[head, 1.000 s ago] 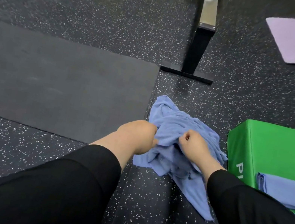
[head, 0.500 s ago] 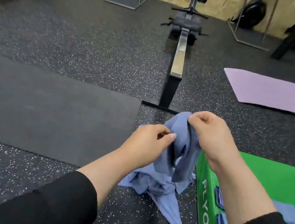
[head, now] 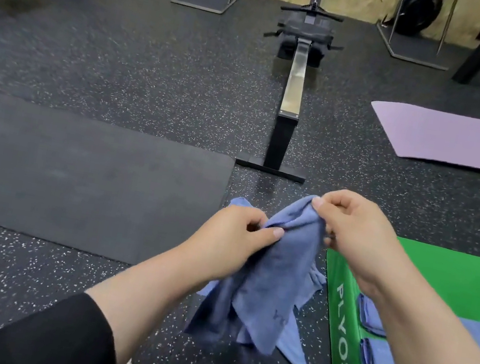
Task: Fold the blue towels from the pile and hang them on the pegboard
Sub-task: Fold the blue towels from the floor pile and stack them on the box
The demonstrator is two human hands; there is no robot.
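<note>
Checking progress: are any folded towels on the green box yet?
Yes, folded blue towels lie on the green box, beside the right hand.

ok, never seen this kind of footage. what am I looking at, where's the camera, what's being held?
No robot here: a person wears one wide-angle camera on the head, looking forward and down at their own arms. The left hand and the right hand each pinch the top of one crumpled blue towel, which hangs down. Under it, more blue cloth lies on the speckled gym floor. To the right is a green plyo box with folded blue towels on top. Ahead stand a rowing machine, a dark mat and a purple mat.
</note>
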